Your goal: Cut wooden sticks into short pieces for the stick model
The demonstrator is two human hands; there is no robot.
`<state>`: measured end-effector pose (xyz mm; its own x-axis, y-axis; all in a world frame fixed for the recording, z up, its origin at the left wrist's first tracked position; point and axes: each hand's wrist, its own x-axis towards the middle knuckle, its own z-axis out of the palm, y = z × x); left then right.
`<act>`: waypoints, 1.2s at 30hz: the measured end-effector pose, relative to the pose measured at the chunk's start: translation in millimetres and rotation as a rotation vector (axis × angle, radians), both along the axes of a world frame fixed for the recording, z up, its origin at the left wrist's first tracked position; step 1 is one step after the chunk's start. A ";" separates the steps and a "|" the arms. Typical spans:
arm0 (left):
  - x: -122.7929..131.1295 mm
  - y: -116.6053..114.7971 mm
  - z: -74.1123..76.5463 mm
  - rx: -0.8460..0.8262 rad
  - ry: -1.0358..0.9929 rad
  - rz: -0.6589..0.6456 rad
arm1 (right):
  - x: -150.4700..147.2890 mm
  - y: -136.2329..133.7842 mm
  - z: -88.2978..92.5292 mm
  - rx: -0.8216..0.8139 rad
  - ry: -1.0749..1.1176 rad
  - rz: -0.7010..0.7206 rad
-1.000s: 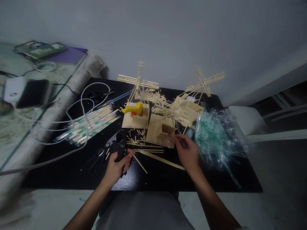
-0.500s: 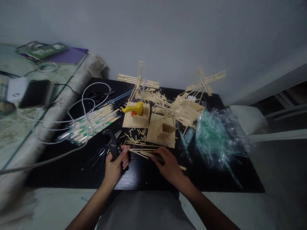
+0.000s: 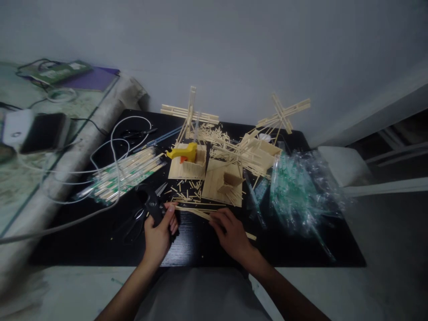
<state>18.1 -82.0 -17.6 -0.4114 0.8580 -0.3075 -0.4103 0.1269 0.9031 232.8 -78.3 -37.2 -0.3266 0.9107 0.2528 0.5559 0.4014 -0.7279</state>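
My left hand [image 3: 159, 234] is closed around a black hand tool [image 3: 153, 204] with a curved, hooked top, possibly a cutter. Its thumb and fingertips meet the left ends of thin wooden sticks [image 3: 192, 208] lying across the black table. At their right ends, the bent fingers of my right hand [image 3: 232, 232] close on the sticks; the exact grip is partly hidden. Just beyond are short cut stick pieces [image 3: 187, 189] and a flat wooden base [image 3: 214, 185] bearing a small box of sticks. Left of it, a yellow glue gun [image 3: 185, 153] rests on a second wooden base [image 3: 177, 170].
Cross-shaped stick structures [image 3: 190, 111] stand at the back. Bagged sticks [image 3: 125, 174] and a white cable [image 3: 115, 151] lie left, near scissors [image 3: 135, 223]. Crumpled clear plastic bags [image 3: 297, 191] cover the right side. A phone [image 3: 43, 133] sits on the left ledge.
The whole view has shifted slightly left. Both hands keep nearly the same pose, with the right hand's fingers a little further over the stick ends.
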 end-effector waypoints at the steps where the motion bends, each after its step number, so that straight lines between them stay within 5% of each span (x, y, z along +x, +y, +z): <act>1: 0.0 -0.1 -0.2 -0.002 0.003 -0.004 | -0.2 0.8 0.2 -0.012 0.011 0.008; 13: -1.3 0.3 -4.1 -0.058 0.094 -0.099 | -5.7 1.0 7.5 -0.072 0.137 0.011; 19: -16.8 4.5 8.1 -0.171 0.207 -0.243 | -10.8 3.6 15.2 -0.112 0.150 -0.035; 22: -42.3 11.8 22.4 -0.160 0.424 -0.374 | -6.2 6.3 22.0 -0.116 0.137 -0.059; 28: -62.7 11.3 39.5 -0.067 0.892 -0.207 | -3.3 9.8 33.5 -0.182 0.144 -0.074; 33: -48.7 2.1 42.1 0.047 0.992 -0.715 | -11.2 10.5 38.6 -0.156 0.206 -0.061; 34: -51.8 3.0 43.8 0.034 1.008 -0.736 | -11.3 10.4 39.3 -0.161 0.209 -0.067; 36: -60.8 6.3 47.4 -0.003 1.066 -0.580 | -10.1 10.5 40.6 -0.186 0.205 -0.092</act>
<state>-42.7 -75.6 29.8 -0.0140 0.9986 -0.0510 0.6573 0.0476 0.7522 222.7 -67.8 3.4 -0.2000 0.9711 0.1305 0.4176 0.2050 -0.8852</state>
